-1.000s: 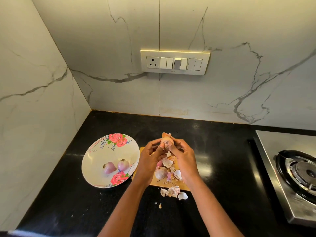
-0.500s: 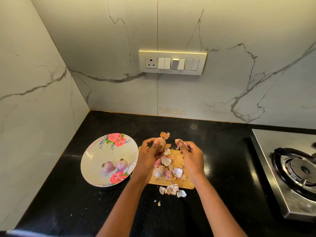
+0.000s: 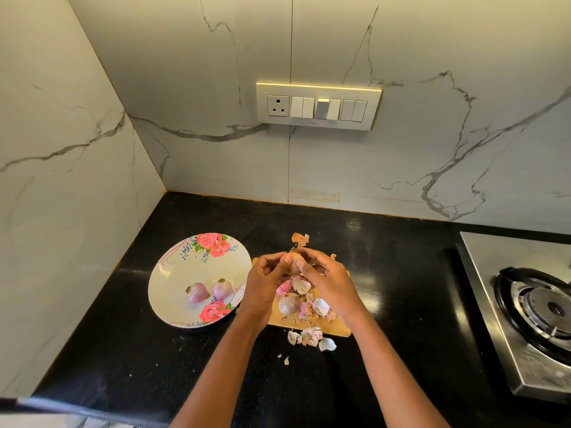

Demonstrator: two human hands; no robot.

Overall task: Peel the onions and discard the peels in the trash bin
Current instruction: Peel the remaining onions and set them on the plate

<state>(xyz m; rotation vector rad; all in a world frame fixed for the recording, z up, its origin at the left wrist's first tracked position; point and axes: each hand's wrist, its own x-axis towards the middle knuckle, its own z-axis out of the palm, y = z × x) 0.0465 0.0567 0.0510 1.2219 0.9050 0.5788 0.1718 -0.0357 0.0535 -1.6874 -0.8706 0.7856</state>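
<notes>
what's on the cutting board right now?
On the cutting board: one onion and loose peels. Both hands, left hand and right hand, hold another onion above it, hiding the board's far part.

Surface (image 3: 401,273) showing glossy black. Plate (image 3: 173,273) showing white with pink roses, green leaves, blue sprigs. Two peeled onions (image 3: 210,291) appearing pale purple. Cutting board (image 3: 340,330) showing tan wood. Loose peels (image 3: 306,335) appearing pinkish-white. Wall (image 3: 432,149) showing white marble, grey veining.

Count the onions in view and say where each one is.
4: two peeled onions on the floral plate, one on the cutting board, one held in both hands. Peels may hide more.
</notes>
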